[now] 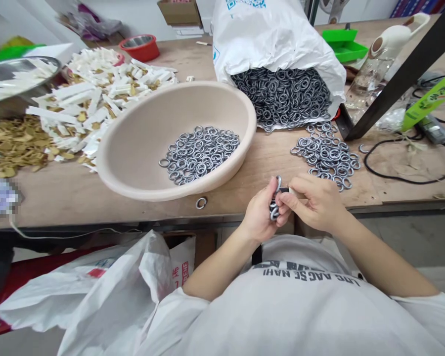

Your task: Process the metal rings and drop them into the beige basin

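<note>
Several small grey metal rings (275, 205) held between the left hand (258, 210) and the right hand (313, 201)

Left fingers curl closed around the rings; right thumb and fingers pinch a small black-and-white piece (285, 190) against them, above a light-brown wooden workbench (244, 170). Near them lies a loose heap of grey rings (325, 155), and a round beige basin (133, 148) holds more.

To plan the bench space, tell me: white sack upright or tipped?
Tipped: the white plastic sack lies on its side on the wooden bench, its open mouth spilling grey metal rings onto the wood.
</note>
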The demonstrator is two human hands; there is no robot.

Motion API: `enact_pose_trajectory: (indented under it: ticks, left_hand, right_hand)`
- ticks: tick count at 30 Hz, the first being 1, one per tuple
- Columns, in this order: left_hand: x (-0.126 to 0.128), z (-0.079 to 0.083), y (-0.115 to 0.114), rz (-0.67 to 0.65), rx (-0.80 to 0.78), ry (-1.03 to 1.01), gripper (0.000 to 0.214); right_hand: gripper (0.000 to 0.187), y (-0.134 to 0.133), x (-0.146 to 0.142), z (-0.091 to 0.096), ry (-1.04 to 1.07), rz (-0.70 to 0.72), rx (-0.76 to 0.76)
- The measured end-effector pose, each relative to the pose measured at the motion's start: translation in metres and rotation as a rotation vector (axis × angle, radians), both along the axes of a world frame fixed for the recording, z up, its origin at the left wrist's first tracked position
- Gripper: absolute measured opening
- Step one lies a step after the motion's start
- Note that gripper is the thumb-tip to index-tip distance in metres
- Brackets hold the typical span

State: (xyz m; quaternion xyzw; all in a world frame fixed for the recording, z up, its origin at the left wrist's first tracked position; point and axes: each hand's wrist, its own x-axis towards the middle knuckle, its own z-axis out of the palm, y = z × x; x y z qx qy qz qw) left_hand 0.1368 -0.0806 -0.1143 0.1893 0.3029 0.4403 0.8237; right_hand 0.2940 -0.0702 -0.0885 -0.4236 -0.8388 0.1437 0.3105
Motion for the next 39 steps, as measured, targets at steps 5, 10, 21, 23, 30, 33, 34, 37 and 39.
enact_pose_trajectory:
  ticks: [5,10,21,23,30,33,34,37,39]
  left_hand:
    - [-0.001,0.000,0.001,0.021,0.070,0.049,0.057]
    - [-0.003,0.002,-0.008,-0.067,0.191,0.070,0.051]
    - [-0.018,-0.012,-0.002,0.056,0.150,0.190,0.034]
    - [-0.021,-0.013,0.004,0.123,0.135,0.208,0.034]
    - [-0.006,-0.019,0.012,0.255,0.258,0.333,0.045]
    - [0.003,-0.019,0.009,0.294,0.293,0.370,0.044]
    - [0.004,-0.019,0.007,0.300,0.300,0.378,0.044]
    - [0.004,-0.016,0.003,0.271,0.303,0.364,0.044]
    - [0.001,-0.012,0.001,0.225,0.269,0.325,0.045]
  right_hand:
    - [0.042,-0.002,-0.001,0.005,-0.040,0.007,-0.039]
    - [0.046,0.011,0.004,-0.008,0.160,0.003,-0.167]
    - [0.017,0.127,0.015,-0.031,-0.241,-0.390,-0.152]
    - [0.018,0.122,0.010,-0.025,-0.217,-0.348,-0.170]
    - [0.040,0.040,-0.015,-0.013,0.622,-0.018,-0.690]
    - [0.040,0.015,-0.025,-0.019,0.834,-0.044,-0.732]
    - [0.039,0.012,-0.027,-0.021,0.867,-0.028,-0.734]
    - [0.041,0.009,-0.028,-0.025,0.867,0.080,-0.755]
    - [0.037,0.011,-0.024,-0.025,0.788,0.099,-0.709]
